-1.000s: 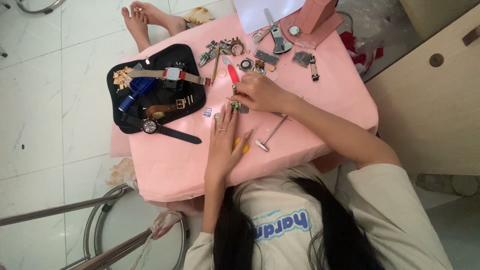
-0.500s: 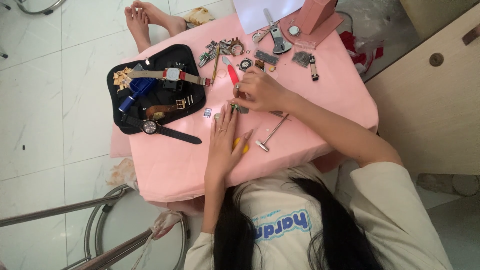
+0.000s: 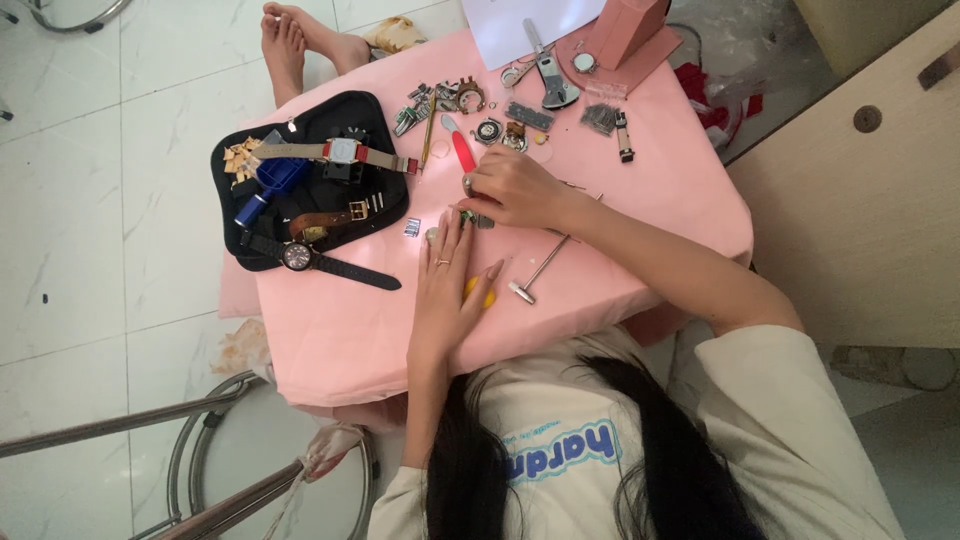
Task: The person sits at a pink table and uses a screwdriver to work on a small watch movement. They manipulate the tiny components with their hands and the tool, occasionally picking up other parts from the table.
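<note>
Both hands are working a small watch part at the tabletop middle. Left hand, fingers spread, is steadying it; right hand is pinching it. Next move probably needs fine, steady pressure.

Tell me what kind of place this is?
Likely a home watch-repair setup, not a shop: a low pink table on white floor tiles, a black tool mat with wristwatches, a small hammer, and bare feet beside the table.
</note>
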